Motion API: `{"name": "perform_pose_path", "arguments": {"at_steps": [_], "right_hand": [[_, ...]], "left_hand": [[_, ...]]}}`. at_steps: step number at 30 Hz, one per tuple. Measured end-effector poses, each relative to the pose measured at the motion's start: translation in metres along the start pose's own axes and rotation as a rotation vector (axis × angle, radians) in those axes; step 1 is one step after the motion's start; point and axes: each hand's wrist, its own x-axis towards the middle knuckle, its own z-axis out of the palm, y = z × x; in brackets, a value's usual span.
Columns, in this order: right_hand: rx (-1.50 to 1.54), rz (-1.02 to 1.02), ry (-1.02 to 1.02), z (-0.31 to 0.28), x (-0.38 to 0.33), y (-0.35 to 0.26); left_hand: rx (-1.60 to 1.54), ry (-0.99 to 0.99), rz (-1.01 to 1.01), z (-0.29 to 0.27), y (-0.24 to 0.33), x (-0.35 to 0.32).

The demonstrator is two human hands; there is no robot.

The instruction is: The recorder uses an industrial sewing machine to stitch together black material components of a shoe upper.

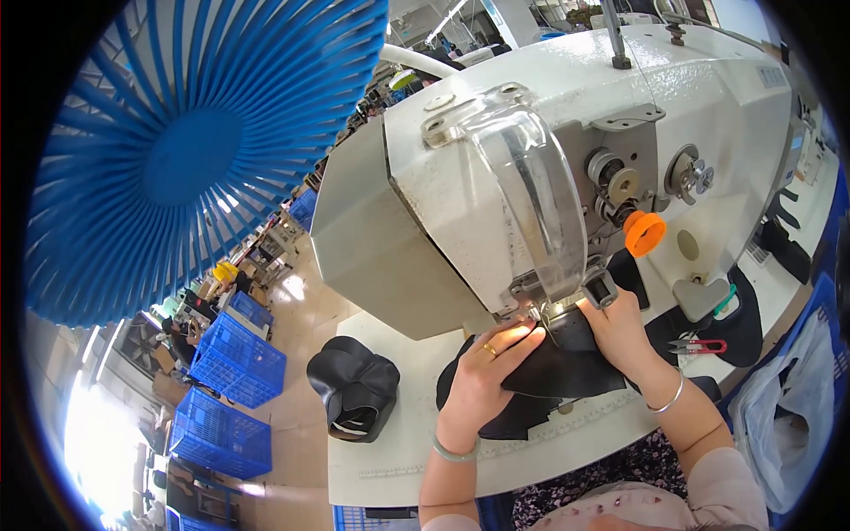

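A black leather piece lies under the needle area of a white sewing machine. My left hand, with a ring and a bangle, has its fingers closed on the piece's left side, close beside the presser foot. At the right edge of the same piece, my right hand grips it; some of those fingers are hidden by the leather and the machine. More dark material shows beneath the piece and left of my left hand. A clear plastic guard curves down above the stitching spot.
A stack of curved black pieces sits at the table's left. Red-handled thread snips lie on black parts at right. A blue fan grille fills the upper left. Blue crates stand on the floor; a plastic bag hangs at right.
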Motion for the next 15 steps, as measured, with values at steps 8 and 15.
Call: {"name": "perform_pose_path", "arguments": {"at_steps": [8,15], "right_hand": [[-0.044,0.011,-0.032,-0.0039,0.0028,-0.0055],[-0.05,0.014,-0.028,-0.0036,0.0032,-0.0057]], "left_hand": [[0.024,0.023,0.003,0.003,0.0024,0.0003],[0.082,0.031,0.037,0.0059,0.0025,-0.0001]]}}
